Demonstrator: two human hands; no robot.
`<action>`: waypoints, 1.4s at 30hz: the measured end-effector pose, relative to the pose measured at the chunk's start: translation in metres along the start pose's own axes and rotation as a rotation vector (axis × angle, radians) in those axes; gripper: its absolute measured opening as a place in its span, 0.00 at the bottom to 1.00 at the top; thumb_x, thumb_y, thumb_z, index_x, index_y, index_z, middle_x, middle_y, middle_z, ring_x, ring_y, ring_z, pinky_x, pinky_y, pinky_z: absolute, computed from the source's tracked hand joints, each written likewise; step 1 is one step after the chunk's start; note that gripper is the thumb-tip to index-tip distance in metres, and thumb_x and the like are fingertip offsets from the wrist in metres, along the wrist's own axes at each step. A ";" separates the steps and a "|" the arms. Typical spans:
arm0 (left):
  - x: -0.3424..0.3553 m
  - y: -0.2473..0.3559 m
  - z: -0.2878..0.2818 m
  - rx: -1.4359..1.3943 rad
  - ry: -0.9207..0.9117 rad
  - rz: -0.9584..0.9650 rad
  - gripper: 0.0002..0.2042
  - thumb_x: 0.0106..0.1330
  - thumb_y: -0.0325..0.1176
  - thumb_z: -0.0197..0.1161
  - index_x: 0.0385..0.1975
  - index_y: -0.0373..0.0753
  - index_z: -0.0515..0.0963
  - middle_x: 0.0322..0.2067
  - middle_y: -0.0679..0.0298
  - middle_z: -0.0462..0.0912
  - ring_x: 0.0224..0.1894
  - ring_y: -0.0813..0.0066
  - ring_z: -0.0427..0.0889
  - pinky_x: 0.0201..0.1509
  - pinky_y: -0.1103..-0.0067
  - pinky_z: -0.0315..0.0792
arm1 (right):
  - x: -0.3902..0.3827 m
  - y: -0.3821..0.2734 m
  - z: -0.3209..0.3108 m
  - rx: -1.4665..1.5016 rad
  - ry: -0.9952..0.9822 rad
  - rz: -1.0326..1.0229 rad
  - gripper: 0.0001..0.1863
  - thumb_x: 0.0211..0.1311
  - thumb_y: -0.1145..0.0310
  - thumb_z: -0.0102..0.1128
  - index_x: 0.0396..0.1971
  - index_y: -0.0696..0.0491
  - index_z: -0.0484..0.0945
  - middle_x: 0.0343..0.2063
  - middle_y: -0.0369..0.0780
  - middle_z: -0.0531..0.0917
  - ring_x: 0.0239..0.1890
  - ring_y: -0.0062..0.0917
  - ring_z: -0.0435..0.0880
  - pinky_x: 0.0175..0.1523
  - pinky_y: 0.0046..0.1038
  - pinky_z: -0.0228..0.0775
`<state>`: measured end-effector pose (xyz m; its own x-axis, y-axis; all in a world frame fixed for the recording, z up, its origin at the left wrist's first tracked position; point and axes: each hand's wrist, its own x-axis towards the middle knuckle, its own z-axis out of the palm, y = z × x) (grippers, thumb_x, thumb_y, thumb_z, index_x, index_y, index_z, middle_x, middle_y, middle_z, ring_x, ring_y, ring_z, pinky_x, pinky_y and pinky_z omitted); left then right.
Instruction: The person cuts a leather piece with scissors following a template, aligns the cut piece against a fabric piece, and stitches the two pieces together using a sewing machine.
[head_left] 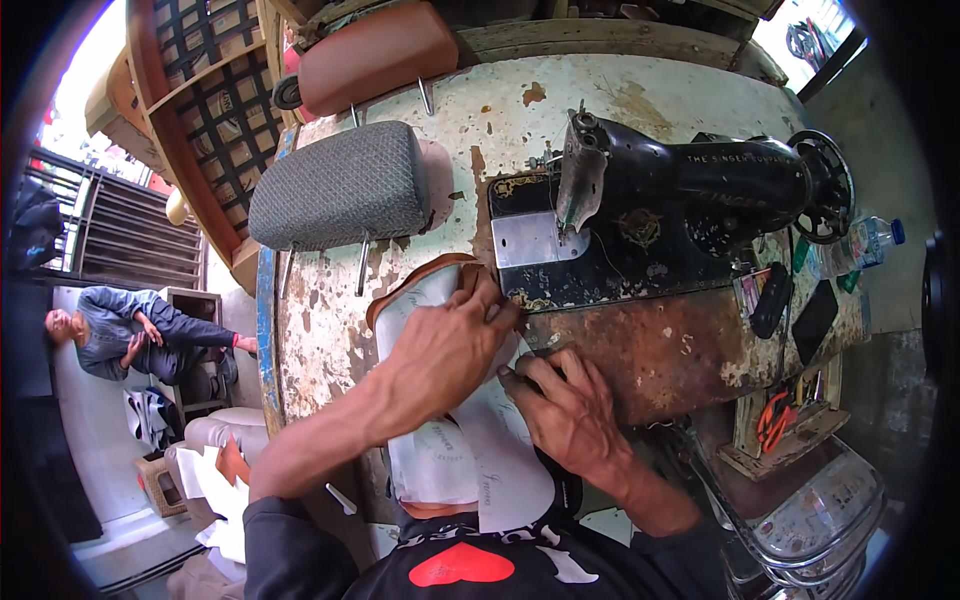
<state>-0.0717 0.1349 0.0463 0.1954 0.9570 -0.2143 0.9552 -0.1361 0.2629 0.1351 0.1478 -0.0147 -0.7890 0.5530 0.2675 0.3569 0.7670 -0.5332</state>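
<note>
A piece of brown leatherette with a white backing lies over my lap and the table's near edge, its backing facing up and brown showing along the curved far edge. My left hand presses on its upper part with fingers curled around the material. Just right of it, my right hand pinches the piece's right edge between thumb and fingers. What lies under my fingertips is hidden. A black sewing machine stands right beyond my hands, its metal plate close to the piece.
On the worn table lie a grey fabric headrest and a brown headrest with metal posts. A plastic bottle is at the right. Below it, an open drawer holds orange-handled scissors. A person sits at the left.
</note>
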 end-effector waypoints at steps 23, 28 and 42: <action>0.027 -0.046 -0.008 -0.074 -0.186 -0.173 0.10 0.63 0.34 0.66 0.42 0.46 0.89 0.35 0.55 0.89 0.40 0.54 0.89 0.47 0.63 0.82 | 0.022 0.004 -0.018 0.044 -0.172 -0.024 0.08 0.58 0.72 0.62 0.37 0.56 0.83 0.61 0.44 0.78 0.50 0.38 0.80 0.50 0.40 0.79; 0.025 -0.053 -0.003 -0.123 -0.206 -0.194 0.11 0.62 0.37 0.67 0.43 0.45 0.87 0.35 0.55 0.89 0.40 0.53 0.89 0.47 0.62 0.81 | 0.028 0.005 -0.015 0.079 -0.185 -0.001 0.06 0.61 0.73 0.58 0.37 0.56 0.79 0.57 0.44 0.80 0.50 0.40 0.80 0.48 0.41 0.81; 0.040 -0.062 -0.006 -0.053 -0.326 -0.190 0.11 0.68 0.44 0.65 0.45 0.48 0.85 0.36 0.56 0.89 0.42 0.53 0.89 0.49 0.60 0.81 | 0.051 0.003 0.006 0.065 -0.115 0.085 0.21 0.64 0.76 0.54 0.57 0.56 0.80 0.38 0.43 0.77 0.46 0.39 0.81 0.44 0.40 0.81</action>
<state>-0.1246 0.1830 0.0270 0.0843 0.8312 -0.5496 0.9699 0.0580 0.2364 0.0936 0.1767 -0.0075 -0.8108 0.5714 0.1273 0.3946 0.6940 -0.6022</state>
